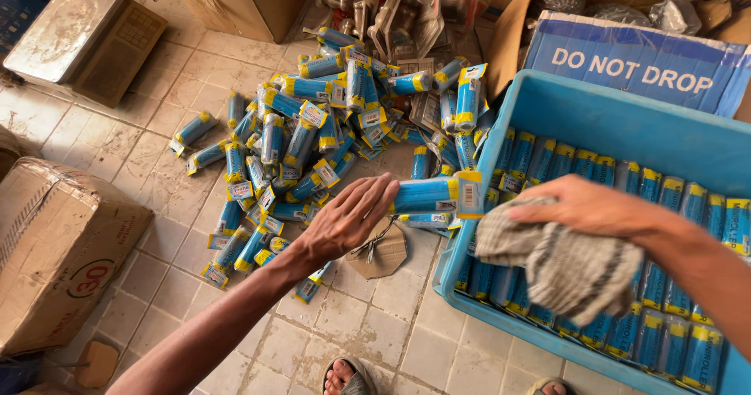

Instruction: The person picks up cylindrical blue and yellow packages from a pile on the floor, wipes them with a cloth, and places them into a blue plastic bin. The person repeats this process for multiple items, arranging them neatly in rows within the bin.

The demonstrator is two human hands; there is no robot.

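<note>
Two bare forearms without sleeves, no watch, ring or glove on left hand (344,221) or right hand (583,206); bare toes in grey open sandals (348,377) at the bottom edge.

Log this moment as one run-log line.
left hand: holds blue packet | right hand: holds grey cloth | blue crate: rows of packets | floor pile

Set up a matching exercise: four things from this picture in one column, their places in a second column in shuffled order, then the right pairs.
Things:
1. long blue packet with yellow ends
2. grey knitted cloth
3. flat metal weighing scale
4. brown cardboard box wrapped in clear tape

Places:
A. top left, on the tiled floor
B. in the left hand
C. left edge, on the floor
D. in the right hand, over the blue plastic crate

Pairs: 1-B, 2-D, 3-A, 4-C
</note>
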